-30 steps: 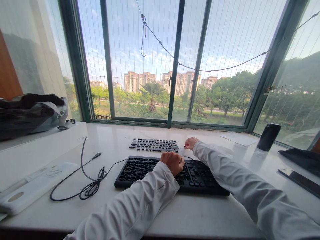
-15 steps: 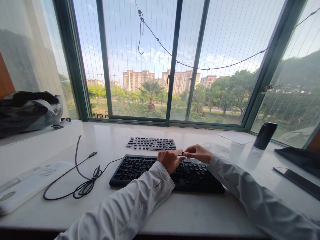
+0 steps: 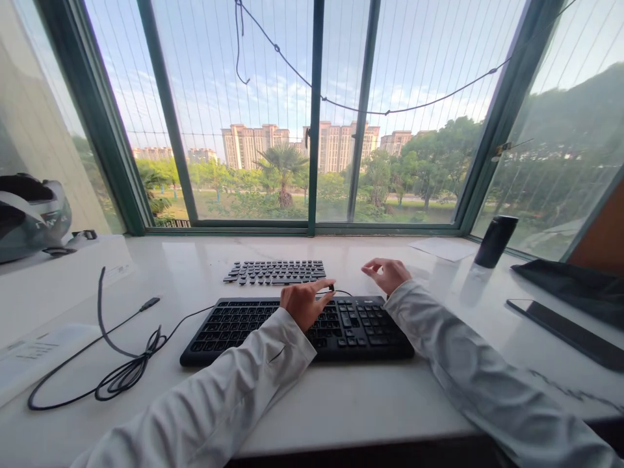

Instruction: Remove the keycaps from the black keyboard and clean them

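A black keyboard [image 3: 253, 325] lies on the white sill in front of me. Behind it, several loose black keycaps [image 3: 275, 272] are laid out in rows. My left hand [image 3: 303, 305] rests over the keyboard's middle, with finger and thumb pinched on a small black piece [image 3: 331, 287] that has a thin wire on it. My right hand [image 3: 387, 273] hovers just beyond the keyboard's right end. Its fingers are apart and it holds nothing. Both arms are in white sleeves.
The keyboard's black cable [image 3: 121, 374] coils at the left, its plug [image 3: 149, 303] lying loose. A helmet [image 3: 29, 214] sits far left. A black cylinder [image 3: 494, 242], a paper sheet [image 3: 439, 248], a dark cloth [image 3: 570, 286] and a flat dark device [image 3: 565, 331] are at the right.
My right hand came back from beside the keycaps, met the left hand at the small black piece, then let go and drew away. The view has swung right.
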`<state>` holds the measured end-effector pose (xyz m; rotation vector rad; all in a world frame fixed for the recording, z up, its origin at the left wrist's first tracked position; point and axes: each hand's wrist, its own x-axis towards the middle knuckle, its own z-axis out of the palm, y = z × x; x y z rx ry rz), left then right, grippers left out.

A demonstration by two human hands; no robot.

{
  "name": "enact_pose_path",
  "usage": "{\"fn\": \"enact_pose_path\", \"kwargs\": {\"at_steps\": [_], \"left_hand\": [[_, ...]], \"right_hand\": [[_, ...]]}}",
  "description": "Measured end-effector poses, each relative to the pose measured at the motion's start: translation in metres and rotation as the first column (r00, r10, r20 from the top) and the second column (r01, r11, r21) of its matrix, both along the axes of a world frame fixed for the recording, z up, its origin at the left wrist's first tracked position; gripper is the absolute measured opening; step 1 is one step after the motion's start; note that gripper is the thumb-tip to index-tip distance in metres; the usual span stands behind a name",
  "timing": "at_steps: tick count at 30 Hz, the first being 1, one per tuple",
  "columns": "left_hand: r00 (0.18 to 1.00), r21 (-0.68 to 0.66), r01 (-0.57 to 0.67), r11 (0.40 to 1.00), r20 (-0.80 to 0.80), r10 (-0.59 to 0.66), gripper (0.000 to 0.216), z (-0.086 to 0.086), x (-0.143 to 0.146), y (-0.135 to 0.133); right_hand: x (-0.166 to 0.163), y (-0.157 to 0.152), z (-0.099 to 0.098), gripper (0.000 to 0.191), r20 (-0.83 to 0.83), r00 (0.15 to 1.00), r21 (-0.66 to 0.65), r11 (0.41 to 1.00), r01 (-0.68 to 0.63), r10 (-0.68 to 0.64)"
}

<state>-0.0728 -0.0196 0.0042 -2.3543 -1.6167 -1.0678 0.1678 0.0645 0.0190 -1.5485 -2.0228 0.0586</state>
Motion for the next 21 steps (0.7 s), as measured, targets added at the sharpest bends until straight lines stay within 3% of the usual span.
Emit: {"fn": "enact_pose_path", "kwargs": {"at_steps": [2,4,8,11,14,17,19,21], "left_hand": [[1.000,-0.006,-0.013,1.000,0.010,0.013,0.029,0.000,0.000,0.001],[0.999,-0.004,-0.026,1.000,0.026,0.026,0.025,0.000,0.001,0.001],[0.998,-0.003,-0.049,0.999,0.044,0.049,0.019,0.002,0.002,-0.002],[0.997,-0.002,-0.055,0.998,0.045,0.055,0.020,0.003,0.002,-0.003],[0.997,0.011,-0.051,0.999,0.066,0.050,0.021,0.004,0.002,-0.004],[0.995,0.036,-0.047,0.998,0.091,0.044,0.023,0.004,0.002,-0.004],[0.993,0.059,-0.056,0.997,0.110,0.049,0.026,0.005,0.002,-0.005],[0.990,0.081,-0.067,0.994,0.129,0.056,0.028,0.006,0.003,-0.006]], "right_hand": [[0.019,0.009,-0.004,0.031,0.094,0.972,0.094,0.974,0.205,-0.214],[0.035,0.017,-0.009,0.038,0.189,0.918,0.090,0.937,0.338,-0.349],[0.051,0.026,-0.018,0.037,0.319,0.869,-0.096,0.900,0.426,-0.378],[0.051,0.025,-0.013,0.027,0.304,0.870,-0.088,0.898,0.430,-0.387],[0.041,0.015,0.002,0.034,0.158,0.913,0.078,0.927,0.367,-0.375],[0.021,-0.002,0.016,0.043,-0.095,0.966,0.197,0.947,0.254,-0.240],[0.005,-0.015,0.020,0.045,-0.271,0.960,0.151,0.982,0.114,-0.070],[-0.012,-0.026,0.020,0.045,-0.458,0.876,0.019,0.987,-0.159,0.150]]}}
